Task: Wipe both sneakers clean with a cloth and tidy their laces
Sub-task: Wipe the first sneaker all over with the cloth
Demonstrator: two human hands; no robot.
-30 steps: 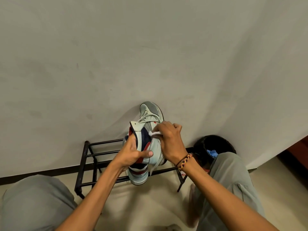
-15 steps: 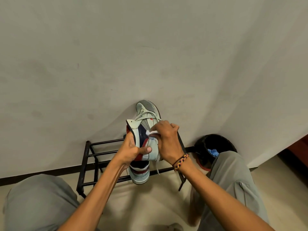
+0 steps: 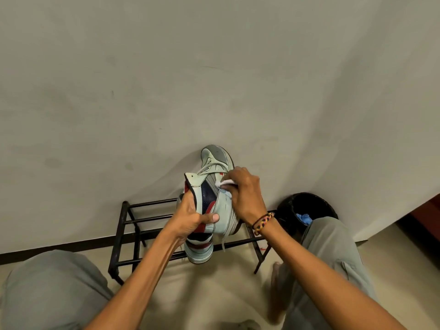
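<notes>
A pale blue-green sneaker [image 3: 215,163] with navy and red panels is held up in the air, toe pointing away toward the wall. My left hand [image 3: 192,216] grips it at the heel collar, thumb across its side. My right hand [image 3: 245,194] is closed on a small white cloth [image 3: 225,182] and presses it against the sneaker's side by the laces. A loose lace end [image 3: 223,241] dangles below the shoe. Only this one sneaker is in view.
A low black metal shoe rack [image 3: 133,232] stands on the floor against the grey wall [image 3: 214,79]. A black bin [image 3: 307,206] with something blue inside sits to the right of it. My knees in grey trousers [image 3: 47,289] frame both sides.
The sneaker has tilted slightly, and my right hand with the cloth has shifted a little up along the shoe's side toward the laces. My left hand keeps its grip.
</notes>
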